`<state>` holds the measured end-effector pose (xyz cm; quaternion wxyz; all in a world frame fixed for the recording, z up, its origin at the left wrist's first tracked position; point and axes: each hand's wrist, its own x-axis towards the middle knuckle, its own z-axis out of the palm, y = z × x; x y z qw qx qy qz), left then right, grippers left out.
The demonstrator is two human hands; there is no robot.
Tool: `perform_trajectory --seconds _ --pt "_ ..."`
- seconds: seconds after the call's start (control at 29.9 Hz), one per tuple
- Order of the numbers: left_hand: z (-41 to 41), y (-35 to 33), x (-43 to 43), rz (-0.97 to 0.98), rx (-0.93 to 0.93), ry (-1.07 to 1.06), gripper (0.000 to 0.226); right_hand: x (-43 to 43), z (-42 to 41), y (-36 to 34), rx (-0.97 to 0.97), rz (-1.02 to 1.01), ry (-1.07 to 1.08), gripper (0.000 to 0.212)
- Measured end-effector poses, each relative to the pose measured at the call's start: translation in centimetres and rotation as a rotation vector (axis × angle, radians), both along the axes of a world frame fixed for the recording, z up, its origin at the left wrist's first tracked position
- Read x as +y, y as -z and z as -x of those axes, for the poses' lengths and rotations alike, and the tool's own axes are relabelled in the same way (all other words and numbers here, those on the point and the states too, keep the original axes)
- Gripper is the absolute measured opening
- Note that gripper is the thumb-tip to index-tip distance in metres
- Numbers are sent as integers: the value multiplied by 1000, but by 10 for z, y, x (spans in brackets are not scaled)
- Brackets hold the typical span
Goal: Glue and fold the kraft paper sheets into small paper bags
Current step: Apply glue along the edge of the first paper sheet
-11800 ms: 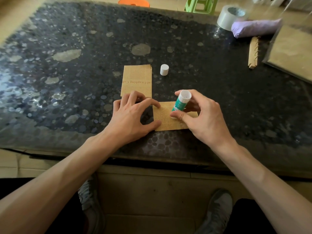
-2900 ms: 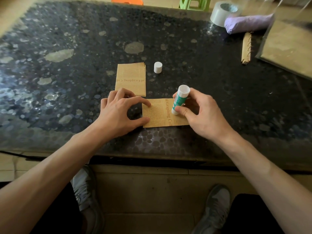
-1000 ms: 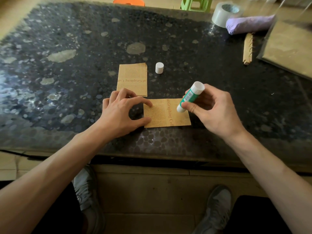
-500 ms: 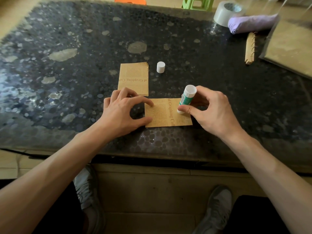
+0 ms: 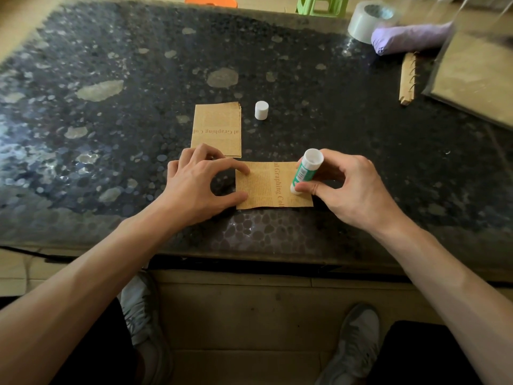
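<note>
Left hand (image 5: 194, 190) presses the kraft sheet (image 5: 263, 187) flat on my dark pebbly table (image 5: 361, 134), right hand (image 5: 352, 193) grips the glue stick (image 5: 305, 172) on it. Beyond the sheet: paper stack (image 5: 216, 129), cap (image 5: 261, 110), green stool (image 5: 322, 5).

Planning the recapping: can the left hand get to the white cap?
Probably yes: the white cap stands uncovered beside the paper stack, beyond the left hand, which first must release the sheet it pins.
</note>
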<state>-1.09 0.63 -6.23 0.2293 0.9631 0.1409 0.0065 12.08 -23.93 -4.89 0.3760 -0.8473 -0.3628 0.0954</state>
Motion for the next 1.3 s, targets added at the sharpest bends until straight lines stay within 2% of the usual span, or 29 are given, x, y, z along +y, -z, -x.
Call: perform_trajectory --seconds 0.37,0.5,0.57,0.73,1.3 --pt "0 -3 -1 2 22 -3 47 -4 3 -3 99 30 -106 31" --pt "0 -4 -2 3 30 -5 47 1 7 1 81 -30 -74 59" --pt "0 -4 -2 4 28 -3 47 4 9 4 12 -46 -18 63" --pt "0 -4 -2 13 22 -2 47 2 15 9 -118 -40 64 49" --pt "0 -2 0 9 17 2 48 -6 7 2 2 -15 -19 39"
